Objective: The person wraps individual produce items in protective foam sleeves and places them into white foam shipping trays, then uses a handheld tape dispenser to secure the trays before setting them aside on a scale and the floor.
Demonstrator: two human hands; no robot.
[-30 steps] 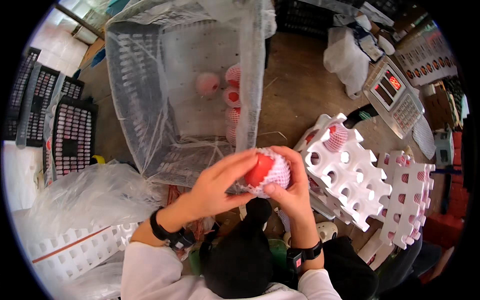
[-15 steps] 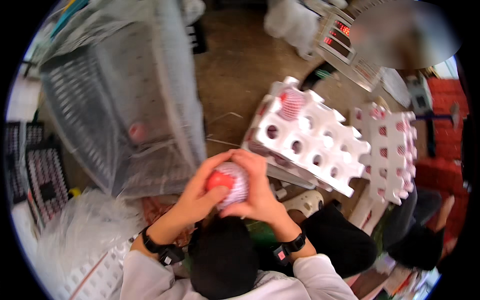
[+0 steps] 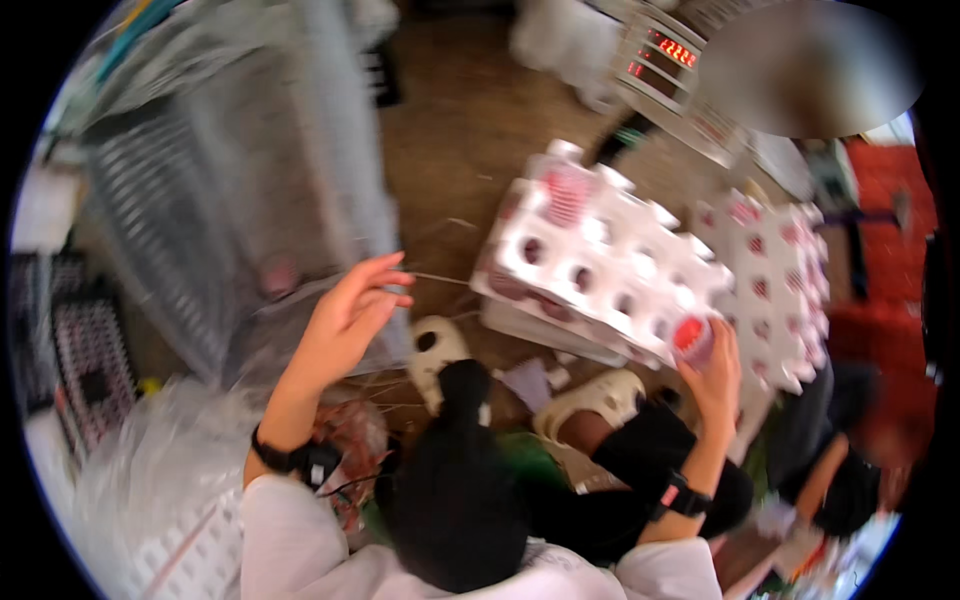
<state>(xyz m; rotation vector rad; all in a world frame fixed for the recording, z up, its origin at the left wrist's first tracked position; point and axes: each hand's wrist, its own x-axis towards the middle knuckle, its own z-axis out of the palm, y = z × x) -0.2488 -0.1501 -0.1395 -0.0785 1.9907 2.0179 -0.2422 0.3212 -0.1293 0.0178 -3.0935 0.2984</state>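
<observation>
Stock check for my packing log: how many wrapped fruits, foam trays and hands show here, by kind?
Wrapped fruits: 2 (one in the right hand at, one in a tray at)
Foam trays: 2
Hands: 2, left hand empty
Total: 6

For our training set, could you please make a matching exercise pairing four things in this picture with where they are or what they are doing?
Things:
1. left hand
2. right hand
3. wrapped fruit
4. crate

Places or states:
A. lined with clear plastic, on the left
B. at the near edge of the white tray
C. empty, fingers spread, beside the crate
D. holding the wrapped fruit

Pairs: 1-C, 2-D, 3-B, 4-A
</observation>
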